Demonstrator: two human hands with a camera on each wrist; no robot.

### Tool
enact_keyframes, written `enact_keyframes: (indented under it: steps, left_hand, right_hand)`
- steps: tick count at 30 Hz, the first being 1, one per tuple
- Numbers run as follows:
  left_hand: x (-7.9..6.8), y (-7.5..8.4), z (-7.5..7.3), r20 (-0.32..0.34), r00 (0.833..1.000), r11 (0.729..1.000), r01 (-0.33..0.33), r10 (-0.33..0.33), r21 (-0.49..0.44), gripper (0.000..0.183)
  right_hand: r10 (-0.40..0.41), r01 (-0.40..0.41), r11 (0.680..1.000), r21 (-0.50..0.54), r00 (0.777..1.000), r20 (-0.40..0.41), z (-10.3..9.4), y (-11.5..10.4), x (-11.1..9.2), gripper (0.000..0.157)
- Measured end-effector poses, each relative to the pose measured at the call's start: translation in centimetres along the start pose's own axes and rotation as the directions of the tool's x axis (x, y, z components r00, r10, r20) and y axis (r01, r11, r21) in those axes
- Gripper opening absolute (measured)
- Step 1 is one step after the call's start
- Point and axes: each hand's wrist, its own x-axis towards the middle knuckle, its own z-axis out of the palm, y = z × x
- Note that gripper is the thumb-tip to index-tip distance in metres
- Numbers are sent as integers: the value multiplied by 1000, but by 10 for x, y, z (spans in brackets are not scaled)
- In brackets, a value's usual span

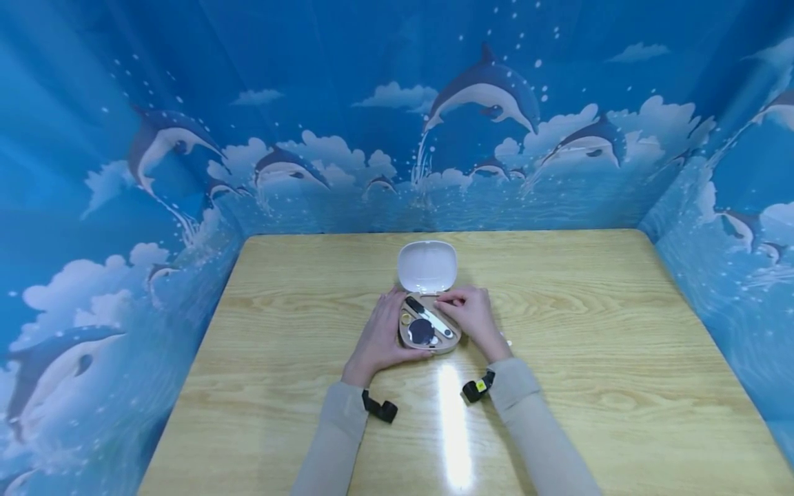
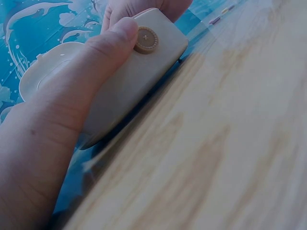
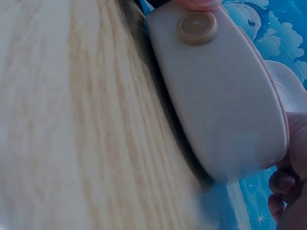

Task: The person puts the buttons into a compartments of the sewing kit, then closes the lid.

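Note:
A small beige case sits on the table with its white lid raised at the back. Inside are a round dark disc, a long white tool with a black end, and a small yellow ring. My left hand grips the case's left side, its thumb along the front beside a brown button-shaped clasp. At the back right of the case, my right hand reaches over the rim with bent fingers; I cannot tell what its fingertips hold.
The wood-grain table extends widely around the case. Small white bits lie just right of my right wrist. A blue dolphin-print curtain stands behind the table and along both sides.

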Motion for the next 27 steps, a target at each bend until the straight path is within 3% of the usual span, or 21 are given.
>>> enact_keyframes:
  steps: [4,12,27]
  left_hand:
    - [0,1,0,-3,1000,1000,1,-1,-1,127]
    - [0,1,0,-4,1000,1000,-4,4,-13,127]
    - [0,-1,0,-15,1000,999,-20,19,-27,128]
  right_hand:
    - [20,-20,1000,6,1000,17,-1,0,-1,14]
    - [92,-94,981,168,996,23,-16,-7,-3,14]
    - [86,-74,976,207,995,-51,-61,-8,-11,17]
